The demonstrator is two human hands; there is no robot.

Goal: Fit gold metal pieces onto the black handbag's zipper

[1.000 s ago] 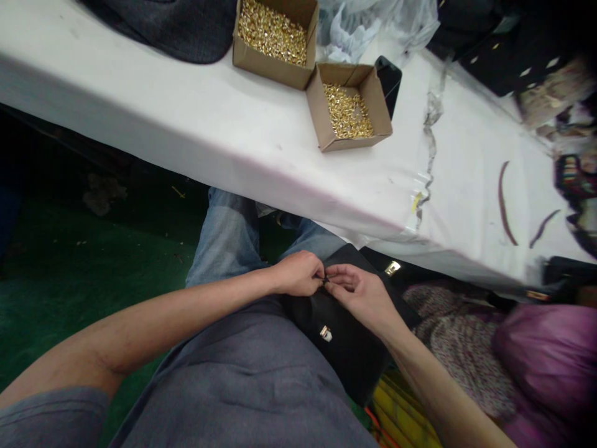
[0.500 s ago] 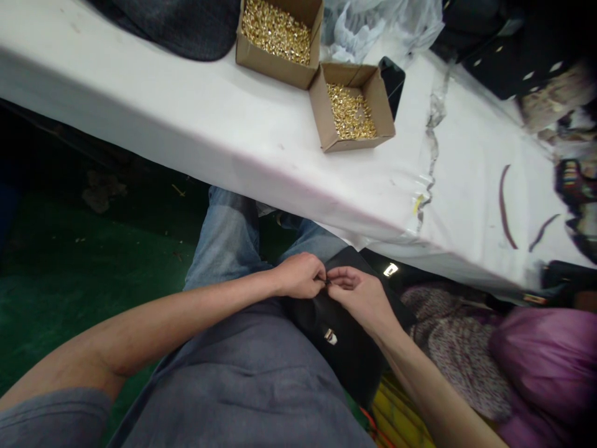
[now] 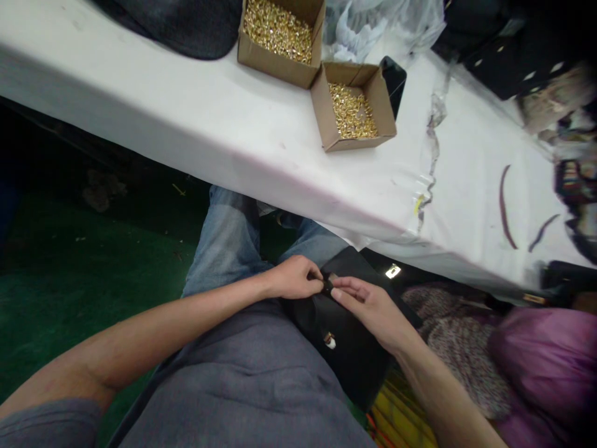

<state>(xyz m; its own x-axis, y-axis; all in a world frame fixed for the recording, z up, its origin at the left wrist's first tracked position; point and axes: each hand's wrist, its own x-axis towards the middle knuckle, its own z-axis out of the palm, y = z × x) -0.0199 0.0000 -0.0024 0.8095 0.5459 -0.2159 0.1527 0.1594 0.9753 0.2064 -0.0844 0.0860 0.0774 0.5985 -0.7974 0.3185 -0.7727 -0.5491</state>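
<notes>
A black bag (image 3: pixel 357 348) lies across my lap, with a metal clasp (image 3: pixel 329 340) on its face. At its upper part my left hand (image 3: pixel 298 277) pinches a small dark strap piece (image 3: pixel 328 285) between thumb and fingers. From the other side my right hand (image 3: pixel 361 300) closes its thumb and fingertips on the same dark piece. What the fingertips cover is too small to make out.
Two cardboard boxes (image 3: pixel 325 124) of small gold pieces stand on the white table (image 3: pixel 196 118), beside a phone (image 3: pixel 394 81) and plastic bags (image 3: pixel 359 31). Dark cloth (image 3: pixel 186 28) lies at the upper left. A purple bundle (image 3: pixel 545 354) is at the right.
My right hand has shifted slightly right and down, and the fingertips of both hands are a little farther apart, showing more of the dark piece.
</notes>
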